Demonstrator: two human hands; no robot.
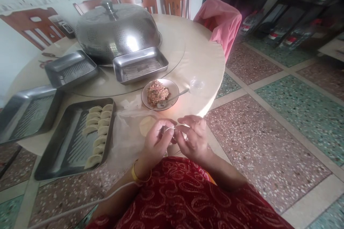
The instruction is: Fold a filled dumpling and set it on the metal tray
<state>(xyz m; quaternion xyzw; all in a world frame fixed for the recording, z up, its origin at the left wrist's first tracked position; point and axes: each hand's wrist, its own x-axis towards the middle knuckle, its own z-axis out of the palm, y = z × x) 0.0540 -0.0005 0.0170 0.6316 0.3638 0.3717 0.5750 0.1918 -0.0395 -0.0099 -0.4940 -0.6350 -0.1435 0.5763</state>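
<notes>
The fingers [167, 136] of the left hand [156, 143] and right hand [195, 137] are covering most of a pale piece [169, 128], leaving its shape unclear. The left hand is also hiding part of a round wrapper [146, 125]. A domed lid [118, 32] is blocking parts of the chairs [141, 0] behind it. The picture's edges are cutting off the leftmost tray [53, 102], a white cord [107, 196] and the red garment [172, 204]. Bottles [291, 39] on the right are blurring, and a dark jar's [66, 28] label is appearing too small to read.
</notes>
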